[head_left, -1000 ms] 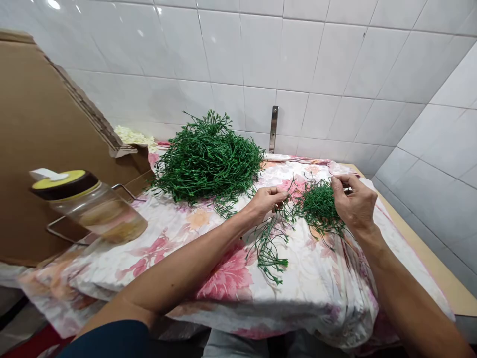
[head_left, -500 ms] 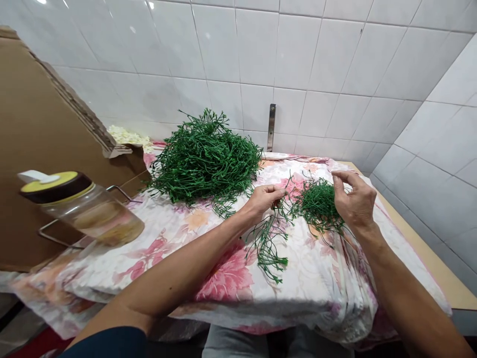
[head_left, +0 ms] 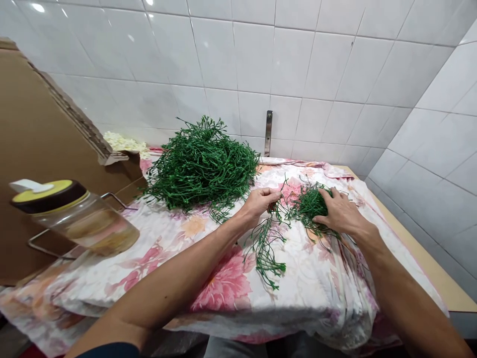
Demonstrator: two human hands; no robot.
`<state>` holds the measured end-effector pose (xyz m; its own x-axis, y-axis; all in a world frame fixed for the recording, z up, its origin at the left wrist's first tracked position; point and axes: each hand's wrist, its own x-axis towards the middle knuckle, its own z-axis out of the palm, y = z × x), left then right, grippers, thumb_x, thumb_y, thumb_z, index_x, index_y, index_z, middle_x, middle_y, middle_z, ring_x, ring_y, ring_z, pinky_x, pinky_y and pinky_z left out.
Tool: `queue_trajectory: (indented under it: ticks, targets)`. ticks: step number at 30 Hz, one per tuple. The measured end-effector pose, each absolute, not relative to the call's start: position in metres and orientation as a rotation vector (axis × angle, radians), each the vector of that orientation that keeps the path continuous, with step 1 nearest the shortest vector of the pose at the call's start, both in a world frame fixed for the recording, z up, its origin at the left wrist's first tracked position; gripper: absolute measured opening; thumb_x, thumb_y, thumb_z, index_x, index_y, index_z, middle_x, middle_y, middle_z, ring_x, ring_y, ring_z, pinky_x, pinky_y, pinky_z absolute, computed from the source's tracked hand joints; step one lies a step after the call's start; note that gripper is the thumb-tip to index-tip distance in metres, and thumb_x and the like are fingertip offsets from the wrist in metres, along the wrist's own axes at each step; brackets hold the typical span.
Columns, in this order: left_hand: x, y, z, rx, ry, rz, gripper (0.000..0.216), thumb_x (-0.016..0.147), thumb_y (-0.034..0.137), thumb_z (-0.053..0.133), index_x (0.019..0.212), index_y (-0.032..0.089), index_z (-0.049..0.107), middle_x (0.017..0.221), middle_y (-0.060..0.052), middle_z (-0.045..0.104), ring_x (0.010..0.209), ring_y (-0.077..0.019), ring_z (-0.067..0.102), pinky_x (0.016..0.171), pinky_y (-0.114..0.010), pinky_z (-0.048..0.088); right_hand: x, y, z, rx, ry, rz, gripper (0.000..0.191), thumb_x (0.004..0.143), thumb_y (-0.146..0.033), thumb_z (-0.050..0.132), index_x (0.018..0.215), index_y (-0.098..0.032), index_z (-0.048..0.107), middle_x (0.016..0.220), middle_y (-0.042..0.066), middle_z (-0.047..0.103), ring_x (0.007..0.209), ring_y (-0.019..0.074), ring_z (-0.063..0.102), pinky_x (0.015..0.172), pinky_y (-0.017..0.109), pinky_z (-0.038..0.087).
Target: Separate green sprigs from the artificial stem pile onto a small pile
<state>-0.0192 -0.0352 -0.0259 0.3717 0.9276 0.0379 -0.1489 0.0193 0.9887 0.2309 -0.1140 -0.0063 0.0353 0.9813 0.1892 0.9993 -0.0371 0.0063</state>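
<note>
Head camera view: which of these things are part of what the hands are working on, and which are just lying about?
At the hands:
left hand pinching the trailing green sprigs
right hand pressing the small green clump
large heap of green sprigs beside them

Lying about:
glass jar with yellow lid
cardboard sheet
pale blossoms
wall bracket
</note>
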Motion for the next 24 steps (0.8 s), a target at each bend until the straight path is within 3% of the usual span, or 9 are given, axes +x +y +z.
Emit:
queue_trajectory:
  ticks: [4,12,18,21,24]
  targets:
    - [-0.019,-0.035,-0.025,1.247,0.812,0.999,0.041,0.058,0.047,0.085,0.066,0.013,0.064,0.062,0.001,0.054,0.055,-0.0081,0.045,0.056,-0.025,0.034,0.233,-0.098,-0.014,-2.164,-2.097,-0.214,0.070,0.079,-0.034,0.070,0.144,-0.019,0.050,0.131,0.020,0.060,0.115,0.0387,0.057,0.091,0.047,0.047]
    - [-0.020,-0.038,-0.019,1.242,0.784,1.006,0.040,0.058,0.045,0.086,0.067,0.012,0.066,0.061,0.001,0.055,0.053,-0.0074,0.044,0.054,-0.025,0.033,0.237,-0.072,-0.001,-2.106,-1.973,-0.372,0.047,0.083,-0.026,0.062,0.130,-0.021,0.064,0.122,0.012,0.070,0.107,0.0319,0.063,0.087,0.040,0.048]
    - [-0.022,-0.035,-0.022,1.263,0.787,1.001,0.038,0.063,0.045,0.084,0.069,0.012,0.067,0.059,0.000,0.055,0.052,-0.0079,0.045,0.052,-0.024,0.030,0.237,-0.040,0.015,-2.041,-1.824,-0.540,0.048,0.087,-0.024,0.060,0.134,-0.017,0.061,0.129,0.015,0.066,0.116,0.0342,0.058,0.096,0.042,0.045]
    - [-0.022,-0.034,-0.023,1.273,0.781,1.001,0.037,0.064,0.046,0.083,0.068,0.013,0.066,0.060,0.000,0.055,0.053,-0.0082,0.045,0.053,-0.024,0.033,0.237,-0.026,0.009,-2.048,-1.945,-0.417,0.050,0.091,-0.026,0.059,0.139,-0.014,0.056,0.134,0.019,0.063,0.120,0.0342,0.056,0.098,0.042,0.043]
    - [-0.022,-0.033,-0.024,1.279,0.775,0.992,0.038,0.064,0.046,0.083,0.069,0.013,0.066,0.061,0.001,0.055,0.053,-0.0082,0.045,0.054,-0.024,0.034,0.238,-0.021,0.001,-2.015,-2.161,-0.230,0.053,0.087,-0.036,0.070,0.135,-0.015,0.060,0.125,0.016,0.069,0.112,0.0309,0.062,0.095,0.038,0.046]
